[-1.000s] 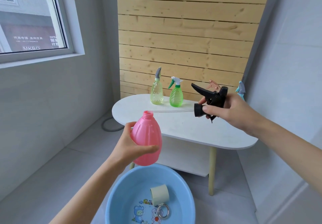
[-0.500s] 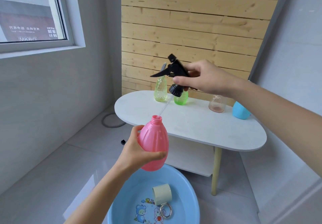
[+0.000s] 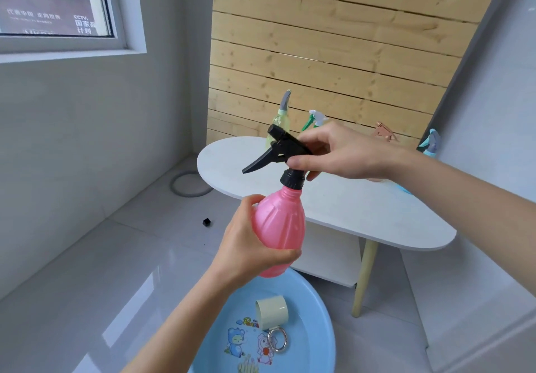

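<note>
- Half a second ago the black spray head (image 3: 282,152) was above the pink bottle (image 3: 280,227); now it sits on the bottle's neck, at frame centre.
- Right hand (image 3: 345,152) pinches the spray head from the right.
- Left hand (image 3: 249,242) grips the bottle's belly, above the blue basin (image 3: 316,309).

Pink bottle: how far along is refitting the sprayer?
Done: black spray head stands on the pink bottle, collar at the neck. In hand: left hand grips the bottle's body, right hand pinches the head. Left: probably tightening the collar; thread seating not visible.
</note>
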{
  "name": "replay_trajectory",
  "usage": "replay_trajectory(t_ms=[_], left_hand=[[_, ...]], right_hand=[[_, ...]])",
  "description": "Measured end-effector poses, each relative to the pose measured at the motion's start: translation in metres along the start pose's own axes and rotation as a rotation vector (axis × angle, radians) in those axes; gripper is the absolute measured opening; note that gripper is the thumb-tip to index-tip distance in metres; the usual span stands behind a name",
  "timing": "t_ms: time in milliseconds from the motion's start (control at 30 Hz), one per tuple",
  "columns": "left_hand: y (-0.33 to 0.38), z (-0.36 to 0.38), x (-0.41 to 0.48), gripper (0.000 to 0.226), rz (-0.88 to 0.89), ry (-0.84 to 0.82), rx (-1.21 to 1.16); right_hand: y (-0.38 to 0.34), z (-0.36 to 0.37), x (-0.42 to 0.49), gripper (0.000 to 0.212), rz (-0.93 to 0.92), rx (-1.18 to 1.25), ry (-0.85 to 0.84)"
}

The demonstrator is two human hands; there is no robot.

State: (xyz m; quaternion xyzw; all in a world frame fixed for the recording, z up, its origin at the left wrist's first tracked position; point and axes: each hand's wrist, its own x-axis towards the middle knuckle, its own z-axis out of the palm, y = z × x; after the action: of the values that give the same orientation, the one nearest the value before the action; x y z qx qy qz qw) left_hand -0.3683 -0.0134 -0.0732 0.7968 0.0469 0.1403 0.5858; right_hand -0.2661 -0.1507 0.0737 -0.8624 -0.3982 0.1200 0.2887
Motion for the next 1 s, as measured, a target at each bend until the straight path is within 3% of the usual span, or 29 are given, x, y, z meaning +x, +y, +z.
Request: replay_trajectory(t_ms=[533,1000], left_hand=[[-0.004,-0.003,0.007,0.089,-0.039,0.034,0.017],[-0.001,-0.008,0.003,0.082,0.026,0.033,0.067]], right_hand=[[-0.012,0.01,0.005,0.013,-0.029,-0.021,-0.016],[-0.024,0.009,0.002,0.019,-0.03,-0.126,-0.148]])
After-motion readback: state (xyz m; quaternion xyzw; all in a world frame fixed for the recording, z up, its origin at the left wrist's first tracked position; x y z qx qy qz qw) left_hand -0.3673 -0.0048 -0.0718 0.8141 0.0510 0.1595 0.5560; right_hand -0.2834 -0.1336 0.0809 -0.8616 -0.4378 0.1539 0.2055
